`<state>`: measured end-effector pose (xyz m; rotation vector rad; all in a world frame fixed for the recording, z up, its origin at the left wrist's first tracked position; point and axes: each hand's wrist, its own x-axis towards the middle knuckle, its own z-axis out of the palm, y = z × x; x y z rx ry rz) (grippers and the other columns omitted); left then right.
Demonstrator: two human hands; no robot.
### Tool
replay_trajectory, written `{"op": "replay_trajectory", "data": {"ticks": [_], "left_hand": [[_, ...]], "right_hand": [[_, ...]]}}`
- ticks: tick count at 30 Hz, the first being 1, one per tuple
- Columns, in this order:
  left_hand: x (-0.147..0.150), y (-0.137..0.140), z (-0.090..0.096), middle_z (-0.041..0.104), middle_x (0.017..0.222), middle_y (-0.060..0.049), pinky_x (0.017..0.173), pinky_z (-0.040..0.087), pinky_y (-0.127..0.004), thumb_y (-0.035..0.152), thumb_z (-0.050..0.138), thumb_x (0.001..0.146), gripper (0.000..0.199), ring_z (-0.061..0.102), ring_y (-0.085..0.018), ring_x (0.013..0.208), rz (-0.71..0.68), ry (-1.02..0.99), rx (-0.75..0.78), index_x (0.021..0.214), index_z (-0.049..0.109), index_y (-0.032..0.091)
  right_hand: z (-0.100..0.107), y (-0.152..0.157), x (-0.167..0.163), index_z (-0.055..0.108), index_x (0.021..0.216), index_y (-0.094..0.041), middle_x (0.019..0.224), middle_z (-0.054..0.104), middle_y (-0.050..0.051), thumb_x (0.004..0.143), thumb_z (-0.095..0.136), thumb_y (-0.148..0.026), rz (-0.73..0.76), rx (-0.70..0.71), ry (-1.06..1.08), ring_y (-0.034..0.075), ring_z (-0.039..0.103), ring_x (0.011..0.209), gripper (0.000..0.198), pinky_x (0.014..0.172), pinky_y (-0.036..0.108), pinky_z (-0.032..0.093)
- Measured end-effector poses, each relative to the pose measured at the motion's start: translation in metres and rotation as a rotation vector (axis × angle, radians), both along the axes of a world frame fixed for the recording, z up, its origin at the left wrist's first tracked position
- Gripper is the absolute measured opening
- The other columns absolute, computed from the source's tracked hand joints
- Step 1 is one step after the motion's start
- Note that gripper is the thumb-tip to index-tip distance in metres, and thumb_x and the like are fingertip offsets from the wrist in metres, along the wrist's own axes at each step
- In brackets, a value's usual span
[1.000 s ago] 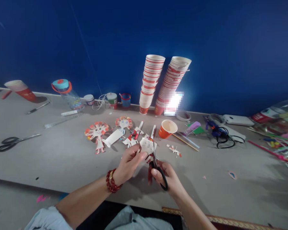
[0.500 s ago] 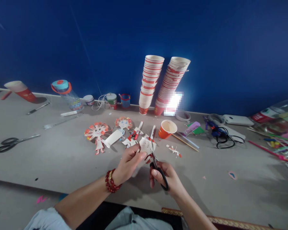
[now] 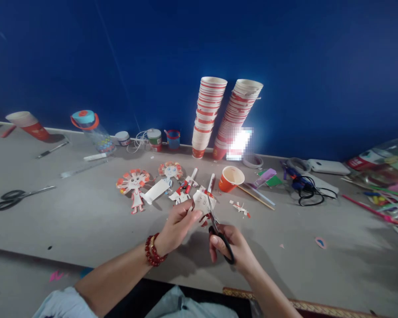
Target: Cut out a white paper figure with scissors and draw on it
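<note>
Between thumb and fingers, my left hand pinches a white paper piece with a face drawn on it. My right hand is closed around the black handles of a pair of scissors. The blades lie along the right side of the paper. Whether they are parted is too small to make out. Beyond the paper are red and white scraps and markers. On the left lie two paper dolls with orange-fringed heads, the nearer doll in a white dress, and a white strip.
Behind stand two tall stacks of paper cups near the blue wall. An orange cup, a wooden stick and cut scraps lie to the right. Another pair of scissors rests far left; a bottle leans behind it.
The scissors and my right hand have shifted very slightly to the right and down. My left hand still holds the paper in nearly the same place.
</note>
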<state>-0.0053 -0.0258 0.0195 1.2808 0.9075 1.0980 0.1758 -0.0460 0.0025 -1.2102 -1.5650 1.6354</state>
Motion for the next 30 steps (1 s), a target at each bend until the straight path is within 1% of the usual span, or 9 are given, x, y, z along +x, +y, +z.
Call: {"op": "replay_trajectory", "data": {"ticks": [2,6,9,12,15,19,30], "left_hand": [[0.000,0.000,-0.001,0.059,0.069,-0.002,0.065,0.040,-0.027,0.037,0.051,0.090,0.027,0.052,-0.014,0.066,0.011,-0.002,-0.021,0.077,0.060,0.015],[0.001,0.001,-0.002,0.056,0.065,-0.001,0.059,0.039,-0.026,0.042,0.055,0.086,0.030,0.048,-0.013,0.059,0.024,-0.008,-0.052,0.073,0.059,0.015],[0.001,0.002,-0.002,0.054,0.065,0.000,0.058,0.037,-0.025,0.041,0.054,0.087,0.029,0.045,-0.012,0.058,-0.014,-0.029,-0.040,0.075,0.058,0.015],[0.000,0.003,-0.002,0.053,0.069,-0.001,0.061,0.038,-0.025,0.039,0.052,0.087,0.027,0.044,-0.012,0.062,-0.051,-0.036,-0.033,0.079,0.059,0.015],[-0.001,0.004,-0.002,0.053,0.070,-0.002,0.063,0.038,-0.026,0.039,0.051,0.088,0.027,0.044,-0.013,0.064,-0.062,-0.022,-0.028,0.080,0.060,0.014],[-0.002,0.005,-0.003,0.050,0.068,0.000,0.060,0.035,-0.024,0.035,0.051,0.088,0.023,0.040,-0.012,0.062,-0.068,-0.020,-0.022,0.083,0.061,0.015],[-0.002,0.005,-0.003,0.054,0.069,-0.001,0.062,0.038,-0.024,0.034,0.053,0.088,0.023,0.046,-0.012,0.063,-0.077,-0.079,-0.040,0.080,0.061,0.014]], "right_hand": [[-0.001,0.001,0.002,0.051,0.059,-0.018,0.044,0.060,0.003,0.072,0.057,-0.076,0.008,0.007,-0.015,0.010,0.042,0.040,0.059,0.042,0.023,0.027],[-0.002,0.002,0.006,0.049,0.059,-0.019,0.044,0.059,0.002,0.070,0.058,-0.076,0.023,-0.007,-0.027,0.011,0.046,0.041,0.059,0.042,0.022,0.028],[0.000,0.003,0.009,0.048,0.059,-0.019,0.044,0.059,0.001,0.068,0.059,-0.078,0.028,-0.037,-0.050,0.011,0.046,0.040,0.060,0.041,0.022,0.027],[0.003,0.003,0.011,0.047,0.057,-0.020,0.042,0.058,0.001,0.066,0.059,-0.078,0.034,-0.050,-0.081,0.010,0.043,0.039,0.061,0.040,0.021,0.026],[0.005,0.004,0.012,0.046,0.057,-0.020,0.041,0.057,0.000,0.066,0.059,-0.078,0.040,-0.062,-0.102,0.010,0.041,0.038,0.061,0.040,0.021,0.025],[0.005,0.004,0.013,0.046,0.056,-0.020,0.041,0.056,0.000,0.066,0.059,-0.078,0.044,-0.070,-0.103,0.009,0.039,0.037,0.060,0.039,0.021,0.025],[-0.001,0.003,0.014,0.047,0.056,-0.019,0.041,0.057,0.001,0.071,0.057,-0.076,0.065,-0.033,-0.098,0.009,0.040,0.037,0.060,0.040,0.021,0.025]]}}
